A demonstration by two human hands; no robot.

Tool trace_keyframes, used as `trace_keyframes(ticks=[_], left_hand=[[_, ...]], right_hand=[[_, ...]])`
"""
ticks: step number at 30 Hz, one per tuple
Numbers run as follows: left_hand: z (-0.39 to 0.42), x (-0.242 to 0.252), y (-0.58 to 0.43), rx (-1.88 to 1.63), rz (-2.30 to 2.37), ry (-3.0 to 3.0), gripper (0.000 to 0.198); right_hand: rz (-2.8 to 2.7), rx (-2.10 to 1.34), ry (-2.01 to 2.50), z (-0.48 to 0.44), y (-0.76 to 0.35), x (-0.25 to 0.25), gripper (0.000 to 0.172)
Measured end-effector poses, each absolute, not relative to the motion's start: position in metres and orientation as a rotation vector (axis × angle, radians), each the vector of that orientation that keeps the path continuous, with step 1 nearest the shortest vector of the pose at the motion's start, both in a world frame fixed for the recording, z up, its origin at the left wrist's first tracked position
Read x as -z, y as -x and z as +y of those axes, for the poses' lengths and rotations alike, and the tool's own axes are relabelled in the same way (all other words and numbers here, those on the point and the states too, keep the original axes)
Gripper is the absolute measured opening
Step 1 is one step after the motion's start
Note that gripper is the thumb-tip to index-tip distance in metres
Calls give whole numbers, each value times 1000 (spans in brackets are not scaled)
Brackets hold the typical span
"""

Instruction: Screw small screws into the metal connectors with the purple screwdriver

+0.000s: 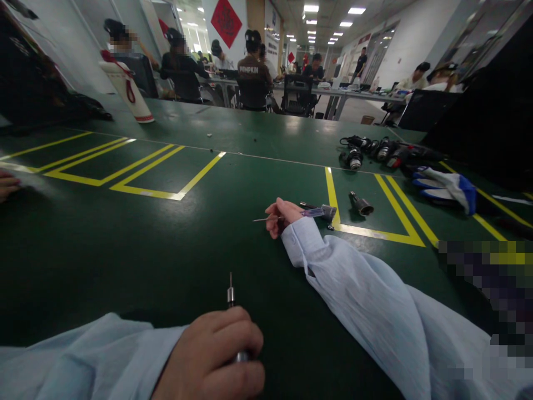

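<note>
My left hand (220, 355) is closed around a slim metal tool (231, 294) near the front of the green table. Its silver collar and thin tip point away from me, and part of its body is hidden in my fingers. Farther forward, my right hand (281, 218) is closed on a screwdriver (313, 212) with a clear purplish handle; the thin shaft points left. Just beyond that wrist lies a dark metal socket-like part (328, 213), partly hidden. A similar part (361, 204) lies to its right, inside a yellow-taped box.
Yellow tape (145, 193) marks boxes on the green table (166, 250). Black cylindrical devices (355, 158) with cables and white-blue gloves (447, 186) lie at the right. A white tapered container (129, 91) stands back left. Another person's hand (7, 185) shows at the left edge.
</note>
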State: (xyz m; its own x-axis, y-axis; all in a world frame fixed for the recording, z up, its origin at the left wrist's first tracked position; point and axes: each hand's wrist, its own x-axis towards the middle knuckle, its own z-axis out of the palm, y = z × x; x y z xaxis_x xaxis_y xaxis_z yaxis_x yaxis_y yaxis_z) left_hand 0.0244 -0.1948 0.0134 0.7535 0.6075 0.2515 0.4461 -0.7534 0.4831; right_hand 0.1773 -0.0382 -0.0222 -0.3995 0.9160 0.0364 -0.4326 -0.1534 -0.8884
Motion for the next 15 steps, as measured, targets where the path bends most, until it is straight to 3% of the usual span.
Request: trace_keyframes(ticks=[6, 15], left_hand=[[-181, -21, -29, -725, 1035, -2167, 18], [-167, -14, -20, -878, 1002, -1873, 37]], right_hand=[[-1152, -1626, 857, -55, -172, 17, 33], [-1127, -1551, 962, -73, -177, 14, 31]])
